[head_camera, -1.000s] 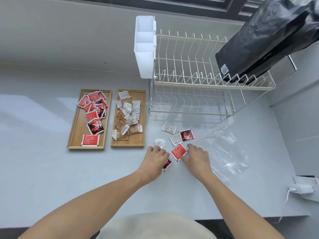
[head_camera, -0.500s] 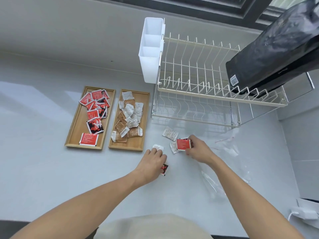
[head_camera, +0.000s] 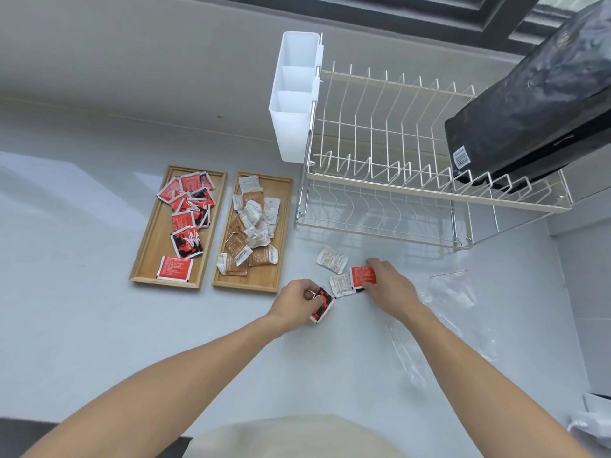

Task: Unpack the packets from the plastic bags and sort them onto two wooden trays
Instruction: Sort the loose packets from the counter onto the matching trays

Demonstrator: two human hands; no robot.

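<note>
Left hand (head_camera: 295, 300) fingers pinching red-black packet (head_camera: 321, 304); right hand (head_camera: 386, 285) fingers gripping red packet (head_camera: 363, 276), both right of trays (head_camera: 145, 256), probably gathered for red tray.

Little print here can be read. The brown packets (head_camera: 261, 256) at the near end of the right wooden tray (head_camera: 287, 206) carry a short white word along their edge, but it is too small and tilted to spell out. The red packets (head_camera: 174, 268) on the left wooden tray (head_camera: 148, 239) show blocks of fine white print, none legible. The red packet (head_camera: 363, 276) pinched by the right hand (head_camera: 388, 285) has the same kind of unreadable lines. A white barcode label (head_camera: 462, 157) sits on the black bag (head_camera: 535, 104) in the dish rack (head_camera: 390, 190); its digits, probably printed beneath the bars, cannot be made out.
</note>
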